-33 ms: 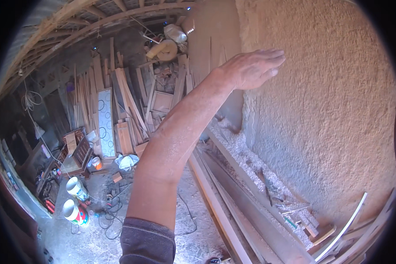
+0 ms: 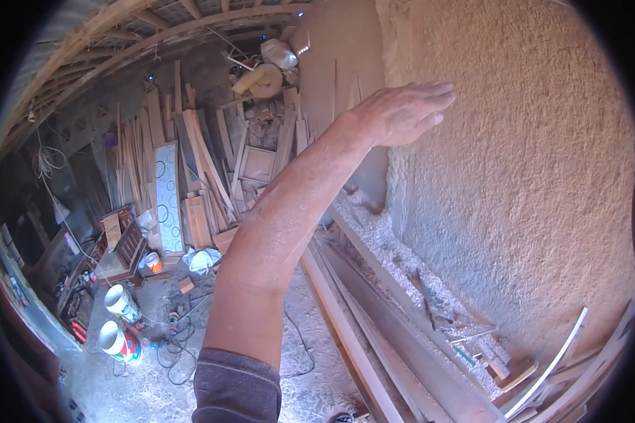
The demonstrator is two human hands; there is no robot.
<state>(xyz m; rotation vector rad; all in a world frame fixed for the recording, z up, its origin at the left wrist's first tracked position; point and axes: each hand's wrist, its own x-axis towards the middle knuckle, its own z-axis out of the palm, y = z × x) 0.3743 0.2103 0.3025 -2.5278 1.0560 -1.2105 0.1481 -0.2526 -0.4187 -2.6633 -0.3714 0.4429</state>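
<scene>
Okay so, on the left two white buckets stand on the floor. My left hand is stretched fairly flat, thumb slightly apart; palm's hidden, so can't tell what it touches. To the right, behind it, there's the wall, rough and tan, greyer low down. Can't tell about my right hand, it's out of view.
</scene>
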